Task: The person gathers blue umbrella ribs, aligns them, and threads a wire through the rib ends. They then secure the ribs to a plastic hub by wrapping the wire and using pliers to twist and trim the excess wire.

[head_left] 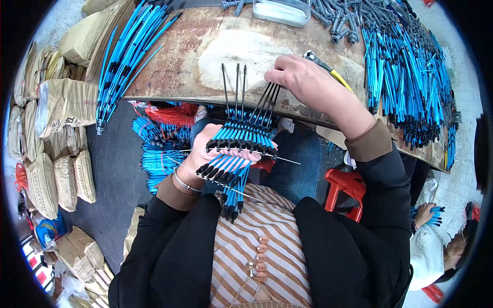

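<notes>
And the biggest danger: the whole fan of blue rods [241, 134], with the left hand [203, 143] curled around it, hangs off the counter's near edge; should those fingers slacken, it could spill into the lap. Next, the rods look strung on two thin metal wires [287, 160]; no stopper shows at the bare right-hand ends, so a tilt might let them slide off. Up top, the right hand [303, 82] has its fingers pinched on dark stems [269, 99]; too hard a tug could skew the row. Smaller still, a wire tip might prick skin.

Out to the room: dark floor [120, 164] at left, then the scuffed wooden counter [174, 72] with its pale worn patch. Brown packages [67, 105] stack up far left; a thick rod heap [405, 87] crowds the counter's right. There's a co-worker [429, 246] lower right, a red stool [341, 187], grey parts [341, 18], a clear tub [281, 13], and a yellow-handled tool [337, 78] beside the right forearm.
</notes>
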The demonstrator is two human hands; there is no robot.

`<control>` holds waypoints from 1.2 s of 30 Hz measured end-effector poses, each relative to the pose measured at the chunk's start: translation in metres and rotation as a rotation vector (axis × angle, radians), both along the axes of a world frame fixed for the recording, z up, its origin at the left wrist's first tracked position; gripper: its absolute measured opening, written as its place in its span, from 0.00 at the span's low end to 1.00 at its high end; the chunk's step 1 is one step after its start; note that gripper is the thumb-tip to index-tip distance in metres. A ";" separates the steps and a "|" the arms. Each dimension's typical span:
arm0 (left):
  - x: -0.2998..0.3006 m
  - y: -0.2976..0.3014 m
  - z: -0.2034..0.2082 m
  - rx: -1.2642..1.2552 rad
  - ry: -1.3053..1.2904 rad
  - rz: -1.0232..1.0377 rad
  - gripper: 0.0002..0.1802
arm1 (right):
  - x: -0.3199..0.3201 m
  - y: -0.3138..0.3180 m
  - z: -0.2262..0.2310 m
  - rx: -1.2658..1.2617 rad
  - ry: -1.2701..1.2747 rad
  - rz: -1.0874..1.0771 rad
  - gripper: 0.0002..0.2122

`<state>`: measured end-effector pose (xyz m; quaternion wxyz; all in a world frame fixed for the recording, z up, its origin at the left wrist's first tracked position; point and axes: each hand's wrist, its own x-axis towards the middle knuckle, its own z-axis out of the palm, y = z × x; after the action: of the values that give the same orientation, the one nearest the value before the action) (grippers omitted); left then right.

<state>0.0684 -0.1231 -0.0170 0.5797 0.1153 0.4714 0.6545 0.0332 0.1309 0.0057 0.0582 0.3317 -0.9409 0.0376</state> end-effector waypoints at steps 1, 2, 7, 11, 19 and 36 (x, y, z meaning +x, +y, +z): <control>-0.001 0.001 0.005 -0.004 -0.003 -0.014 0.43 | -0.001 0.000 0.000 0.010 0.003 0.002 0.04; -0.001 0.001 0.009 -0.008 -0.006 -0.029 0.42 | -0.002 0.000 0.000 0.020 0.007 0.003 0.04; -0.001 0.002 0.013 -0.014 -0.106 0.053 0.42 | -0.006 -0.004 0.000 0.019 0.004 0.018 0.05; -0.007 0.001 0.010 0.079 -0.209 0.050 0.43 | -0.005 -0.003 0.002 0.012 -0.002 0.028 0.05; -0.001 -0.008 -0.022 0.269 -0.141 0.119 0.44 | -0.005 0.000 -0.001 -0.037 0.014 0.027 0.04; 0.000 -0.005 -0.020 0.116 -0.143 0.179 0.45 | -0.009 0.000 0.000 -0.040 -0.032 0.010 0.05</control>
<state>0.0683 -0.1286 -0.0368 0.5434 0.0590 0.3985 0.7365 0.0246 0.1310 0.0061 0.0496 0.3347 -0.9390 0.0618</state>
